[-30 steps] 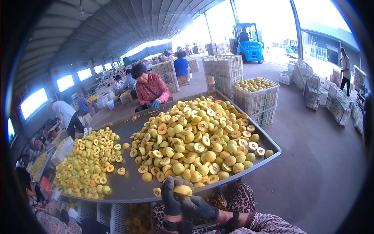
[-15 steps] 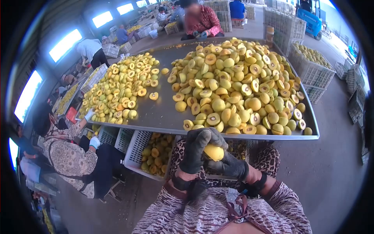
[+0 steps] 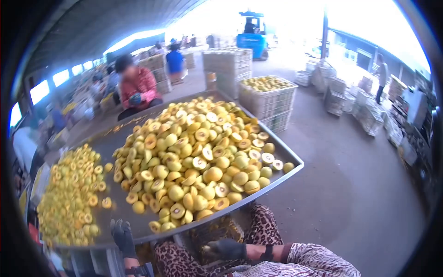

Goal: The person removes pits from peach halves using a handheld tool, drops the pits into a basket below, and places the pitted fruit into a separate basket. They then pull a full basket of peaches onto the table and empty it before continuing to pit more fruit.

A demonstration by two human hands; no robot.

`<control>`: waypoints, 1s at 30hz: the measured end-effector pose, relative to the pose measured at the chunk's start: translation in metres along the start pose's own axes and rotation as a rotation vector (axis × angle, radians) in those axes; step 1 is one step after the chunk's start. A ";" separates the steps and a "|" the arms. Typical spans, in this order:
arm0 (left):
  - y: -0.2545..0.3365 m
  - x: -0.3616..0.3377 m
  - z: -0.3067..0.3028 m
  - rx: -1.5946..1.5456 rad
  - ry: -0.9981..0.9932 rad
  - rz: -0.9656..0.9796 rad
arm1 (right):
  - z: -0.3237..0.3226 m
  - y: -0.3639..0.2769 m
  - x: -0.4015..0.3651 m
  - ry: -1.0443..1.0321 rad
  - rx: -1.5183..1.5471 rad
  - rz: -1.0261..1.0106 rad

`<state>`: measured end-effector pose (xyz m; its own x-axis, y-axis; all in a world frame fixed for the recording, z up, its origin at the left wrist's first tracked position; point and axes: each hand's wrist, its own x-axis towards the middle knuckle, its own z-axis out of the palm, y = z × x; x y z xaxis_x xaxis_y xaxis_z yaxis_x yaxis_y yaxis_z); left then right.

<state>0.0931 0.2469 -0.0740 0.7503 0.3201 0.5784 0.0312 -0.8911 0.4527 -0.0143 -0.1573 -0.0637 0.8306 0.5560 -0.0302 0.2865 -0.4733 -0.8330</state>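
Observation:
My left hand (image 3: 122,236), in a dark glove, is raised at the tray's near edge with its fingers stretched out and nothing visible in them. Low between my knees, my right hand (image 3: 227,249), also in a dark glove, has its fingers curled together. Whatever is at its fingertips is too small to make out. Beneath and behind it, a crate (image 3: 229,229) with yellowish pieces is partly hidden by my legs. On the metal tray (image 3: 108,214) lies a large heap of halved yellow stone fruit (image 3: 184,161), many showing a pit. A second heap of fruit (image 3: 69,194) lies to the left.
Beyond the tray sits a person in a red patterned top (image 3: 138,87). Stacked crates (image 3: 267,104), the top one full of fruit, stand off the tray's right corner. Farther back are a blue forklift (image 3: 253,41) and white sacks or crates (image 3: 364,113) on the right.
The view has swung right. My hands have separated: the left went to the tray edge, the right down over the crate. The yellow fruit held between them no longer shows in either hand.

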 end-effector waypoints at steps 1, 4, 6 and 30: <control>0.007 0.020 0.021 -0.034 -0.004 0.034 | -0.003 0.002 -0.002 0.044 -0.012 0.013; 0.018 0.058 0.073 0.032 -0.324 -0.124 | 0.013 0.012 -0.003 0.068 0.113 -0.059; 0.029 0.069 0.106 0.171 -0.460 -0.077 | 0.011 0.017 -0.007 0.183 0.459 -0.153; 0.037 0.090 0.096 0.531 -0.845 0.150 | -0.080 0.076 0.053 0.747 -0.841 0.048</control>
<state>0.2250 0.2121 -0.0707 0.9863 0.0441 -0.1591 0.0340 -0.9973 -0.0654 0.0893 -0.2185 -0.0839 0.8464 0.1101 0.5210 0.2431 -0.9504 -0.1942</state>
